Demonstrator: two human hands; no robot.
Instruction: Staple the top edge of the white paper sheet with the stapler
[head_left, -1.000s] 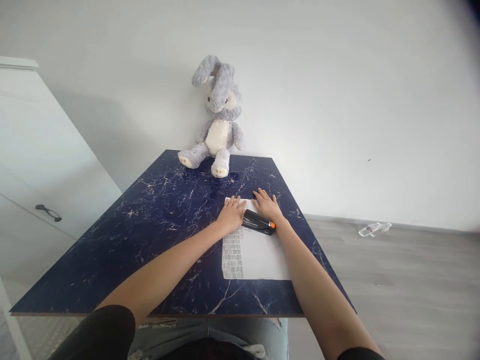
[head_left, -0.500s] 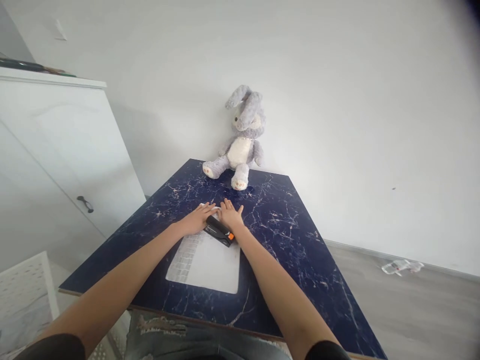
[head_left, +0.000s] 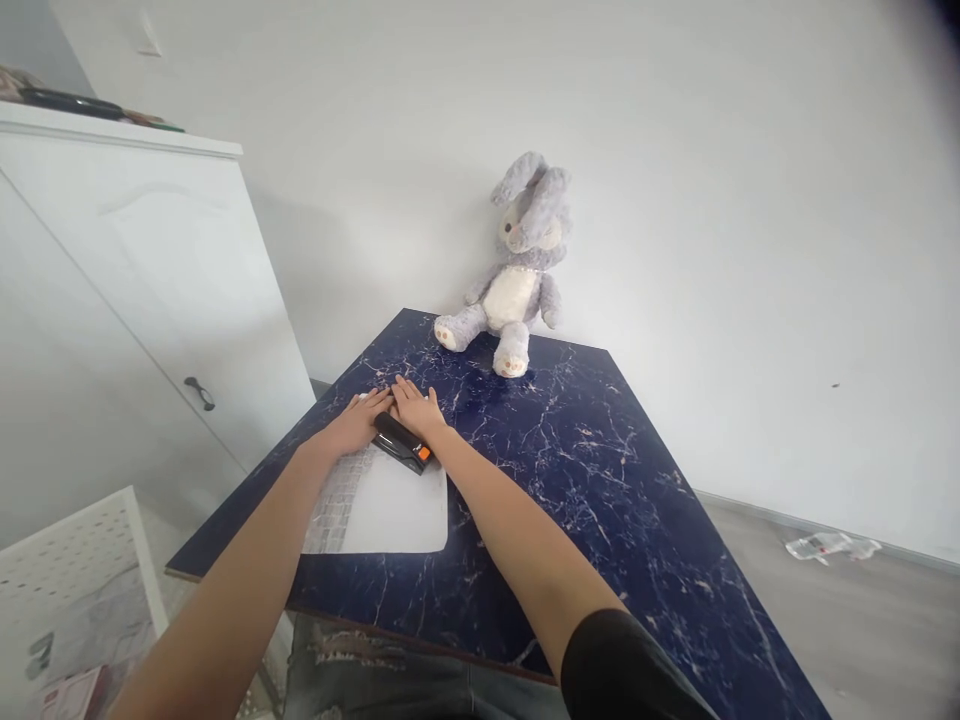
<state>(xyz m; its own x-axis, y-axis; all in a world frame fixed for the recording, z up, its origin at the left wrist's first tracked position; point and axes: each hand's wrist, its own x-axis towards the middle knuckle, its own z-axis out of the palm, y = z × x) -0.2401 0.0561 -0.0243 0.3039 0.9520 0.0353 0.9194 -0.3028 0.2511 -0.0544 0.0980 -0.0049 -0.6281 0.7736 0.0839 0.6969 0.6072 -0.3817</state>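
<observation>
My left hand [head_left: 360, 422] lies flat with fingers stretched over the upper left of a white sheet [head_left: 397, 510], which has a grey grid-like band down its left side. Beside it, my right hand [head_left: 418, 410] rests with fingers extended and thumb apart at the sheet's far edge. The fingertips of both hands nearly meet. A black stapler-like tool [head_left: 401, 442] with an orange patch at its near end lies on the sheet, between and just below the hands. Its far end is close to my left fingers; I cannot tell whether either hand touches it.
A grey plush rabbit [head_left: 517, 270] sits at the back of the dark blue marbled table [head_left: 585, 480], against the wall. To the left stand a white cabinet [head_left: 150, 280] and a white perforated basket [head_left: 82, 530]. Clear plastic packaging [head_left: 825, 546] lies on the floor at right.
Both hands, the sheet and the black tool have slid left across the table together. The camera view has shifted a little, so the rabbit and table appear further right.
</observation>
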